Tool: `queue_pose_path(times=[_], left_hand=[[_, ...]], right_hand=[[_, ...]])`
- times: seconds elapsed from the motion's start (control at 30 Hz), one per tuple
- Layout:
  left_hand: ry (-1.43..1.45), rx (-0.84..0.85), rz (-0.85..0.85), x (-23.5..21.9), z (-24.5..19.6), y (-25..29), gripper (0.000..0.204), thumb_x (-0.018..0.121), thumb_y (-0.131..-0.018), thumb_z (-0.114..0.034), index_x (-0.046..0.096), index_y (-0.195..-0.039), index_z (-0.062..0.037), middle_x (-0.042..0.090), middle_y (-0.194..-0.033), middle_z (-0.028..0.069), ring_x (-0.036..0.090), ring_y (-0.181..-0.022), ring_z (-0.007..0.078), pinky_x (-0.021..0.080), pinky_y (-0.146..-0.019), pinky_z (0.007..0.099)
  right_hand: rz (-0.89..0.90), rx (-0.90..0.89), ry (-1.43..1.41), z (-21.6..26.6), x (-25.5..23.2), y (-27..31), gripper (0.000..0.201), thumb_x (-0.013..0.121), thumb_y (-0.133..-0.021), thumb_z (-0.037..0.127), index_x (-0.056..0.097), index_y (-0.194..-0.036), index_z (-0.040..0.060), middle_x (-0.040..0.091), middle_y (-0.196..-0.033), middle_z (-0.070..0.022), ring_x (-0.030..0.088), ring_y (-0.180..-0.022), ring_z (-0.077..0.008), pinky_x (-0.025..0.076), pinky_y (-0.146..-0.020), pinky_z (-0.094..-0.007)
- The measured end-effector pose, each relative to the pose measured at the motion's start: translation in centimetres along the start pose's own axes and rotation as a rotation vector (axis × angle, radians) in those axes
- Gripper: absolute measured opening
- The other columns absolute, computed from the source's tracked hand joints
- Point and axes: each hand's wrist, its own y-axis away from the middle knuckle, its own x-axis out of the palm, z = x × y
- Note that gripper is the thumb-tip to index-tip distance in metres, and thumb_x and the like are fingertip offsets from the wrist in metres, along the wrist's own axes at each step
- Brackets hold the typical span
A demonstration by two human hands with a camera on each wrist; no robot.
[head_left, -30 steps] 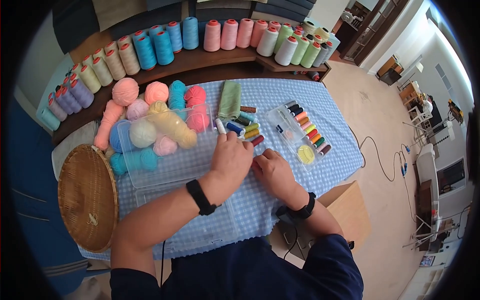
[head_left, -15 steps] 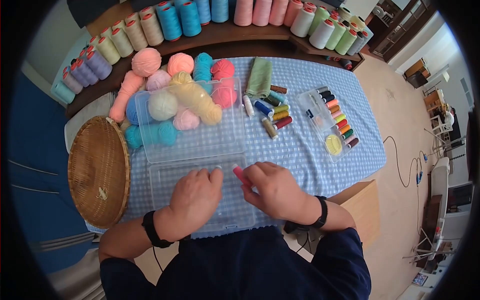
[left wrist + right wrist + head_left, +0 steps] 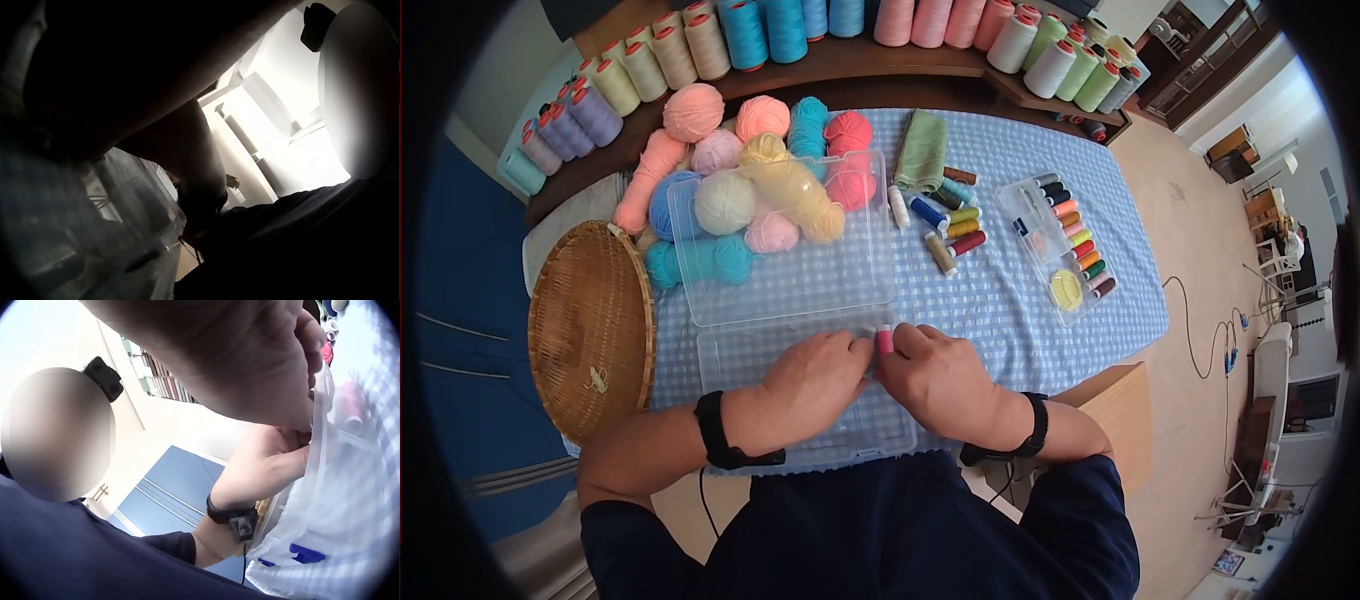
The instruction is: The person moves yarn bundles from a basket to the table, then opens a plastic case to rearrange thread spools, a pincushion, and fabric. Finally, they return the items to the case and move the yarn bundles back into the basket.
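Note:
In the head view, both hands are over the front half of a clear plastic box, whose lid lies folded back. The right hand pinches a pink spool, held upright at its fingertips. Close beside it, the left hand has curled fingers, with what looks like a white spool end at their tips; the rest is hidden. In the right wrist view, a pink spool shows through the clear box wall. The left wrist view is dark.
Behind the lid lie yarn balls. A woven basket stands at left. Loose spools and a green cloth lie right of the lid, and a small thread case farther right. Large cones line the back shelf.
Both hands have come from the loose spools to over the box, the right now with a pink spool. Since half a second ago, the left hand has moved right, closer to the right hand.

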Motion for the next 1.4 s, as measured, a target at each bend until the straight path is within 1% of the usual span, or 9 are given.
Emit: queue_pose_path(times=[0.2, 0.33, 0.4, 0.6, 0.8, 1.03, 1.13, 1.2, 1.4], left_hand=[[-0.081, 0.120, -0.052, 1.0, 0.8, -1.7, 0.023, 0.079, -0.091, -0.017, 0.063, -0.101, -0.0025, 0.065, -0.096, 0.0151, 0.067, -0.091, 0.0368, 0.055, -0.082, 0.0476], [-0.219, 0.215, -0.019, 0.2, 0.2, -2.0, 0.020, 0.079, -0.091, -0.018, 0.069, -0.099, -0.0017, 0.070, -0.095, 0.0156, 0.071, -0.095, 0.0334, 0.059, -0.086, 0.0434], [-0.158, 0.112, -0.064, 0.1, -0.1, -1.9, 0.024, 0.081, -0.090, -0.024, 0.067, -0.097, -0.0059, 0.066, -0.091, 0.0127, 0.069, -0.088, 0.0319, 0.057, -0.079, 0.0427], [-0.261, 0.043, -0.050, 0.3, -1.2, -3.2, 0.027, 0.084, -0.088, -0.026, 0.067, -0.097, -0.0064, 0.067, -0.088, 0.0154, 0.070, -0.080, 0.0343, 0.059, -0.074, 0.0442], [-0.275, 0.112, -0.015, -0.5, -1.7, -3.0, 0.033, 0.084, -0.088, -0.026, 0.068, -0.107, -0.0038, 0.067, -0.089, 0.0145, 0.071, -0.085, 0.0318, 0.060, -0.077, 0.0417], [-0.427, 0.063, 0.016, 0.5, -1.8, -2.9, 0.050, 0.083, -0.088, -0.026, 0.068, -0.124, 0.0046, 0.067, -0.095, 0.0140, 0.071, -0.091, 0.0288, 0.060, -0.079, 0.0383], [-0.396, 0.030, 0.037, -0.5, -3.0, -3.9, 0.039, 0.082, -0.086, -0.023, 0.069, -0.114, 0.0014, 0.067, -0.093, 0.0134, 0.071, -0.090, 0.0279, 0.060, -0.079, 0.0371], [-0.442, 0.161, -0.049, -1.2, -3.4, -5.7, 0.025, 0.078, -0.084, -0.016, 0.068, -0.102, -0.0030, 0.067, -0.093, 0.0132, 0.070, -0.090, 0.0275, 0.060, -0.077, 0.0373], [-0.504, 0.080, -0.045, 0.0, -4.5, -10.1, 0.013, 0.074, -0.081, -0.010, 0.068, -0.091, -0.0064, 0.068, -0.099, 0.0108, 0.069, -0.097, 0.0270, 0.059, -0.079, 0.0395]], right_hand=[[-0.059, 0.042, -0.294, -1.1, -0.7, 0.5, 0.017, 0.079, -0.087, 0.007, 0.070, -0.100, 0.0014, 0.063, -0.094, -0.0132, 0.068, -0.082, -0.0355, 0.058, -0.069, -0.0455], [-0.130, 0.229, -0.153, -4.4, -2.3, 0.8, 0.022, 0.081, -0.087, 0.007, 0.070, -0.106, 0.0019, 0.065, -0.101, -0.0175, 0.069, -0.089, -0.0391, 0.058, -0.076, -0.0477], [-0.210, 0.343, -0.020, -6.6, -2.9, 0.2, 0.028, 0.081, -0.086, 0.006, 0.070, -0.112, 0.0023, 0.066, -0.109, -0.0172, 0.069, -0.101, -0.0393, 0.058, -0.085, -0.0476], [-0.162, 0.330, 0.116, -12.7, -2.2, 0.1, 0.036, 0.079, -0.085, 0.002, 0.071, -0.120, 0.0032, 0.067, -0.115, -0.0148, 0.066, -0.111, -0.0377, 0.056, -0.096, -0.0455], [-0.147, 0.313, 0.182, -14.2, -1.0, 0.2, 0.013, 0.063, -0.092, 0.003, 0.069, -0.102, 0.0032, 0.064, -0.110, -0.0148, 0.066, -0.103, -0.0361, 0.057, -0.090, -0.0433], [-0.138, 0.342, 0.255, -13.2, -1.7, 0.5, 0.011, 0.065, -0.090, 0.005, 0.068, -0.100, 0.0022, 0.064, -0.108, -0.0156, 0.066, -0.103, -0.0360, 0.058, -0.085, -0.0453], [-0.166, 0.366, 0.255, -12.1, -2.0, 1.8, 0.011, 0.070, -0.090, 0.008, 0.068, -0.099, 0.0023, 0.065, -0.103, -0.0161, 0.067, -0.099, -0.0363, 0.058, -0.082, -0.0470], [-0.146, 0.443, 0.222, -11.0, -2.4, 2.4, 0.014, 0.074, -0.090, 0.012, 0.067, -0.097, 0.0026, 0.066, -0.098, -0.0163, 0.068, -0.094, -0.0370, 0.058, -0.080, -0.0478], [-0.122, 0.476, 0.167, -9.5, -2.1, 4.3, 0.016, 0.075, -0.090, 0.013, 0.066, -0.097, 0.0017, 0.068, -0.095, -0.0171, 0.069, -0.092, -0.0386, 0.058, -0.079, -0.0490]])
